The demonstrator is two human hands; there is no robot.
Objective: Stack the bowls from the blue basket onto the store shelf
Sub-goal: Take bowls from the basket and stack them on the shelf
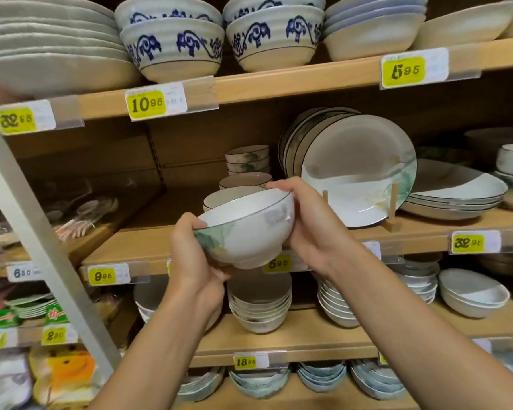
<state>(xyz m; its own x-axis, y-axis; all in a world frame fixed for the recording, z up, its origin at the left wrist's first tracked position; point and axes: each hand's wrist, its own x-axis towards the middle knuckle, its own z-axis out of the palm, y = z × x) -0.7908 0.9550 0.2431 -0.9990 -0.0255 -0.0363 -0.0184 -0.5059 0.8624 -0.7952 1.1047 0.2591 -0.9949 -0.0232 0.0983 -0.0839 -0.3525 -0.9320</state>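
Observation:
A white bowl (249, 229) with a thin dark rim and a green leaf print is held tilted in front of the middle wooden shelf (148, 244). My left hand (193, 255) grips its lower left rim and underside. My right hand (305, 220) curls over its upper right rim and side. Just behind it on the shelf sit matching bowls (228, 196) in short stacks, with a taller stack (248, 159) further back. The blue basket is out of view.
A large plate (359, 170) leans upright on a wooden stand to the right, beside flat plate stacks (456, 193). Blue-patterned bowls (172, 48) fill the top shelf. Lower shelves hold more bowl stacks (259, 309). A grey upright post (42, 247) crosses the left.

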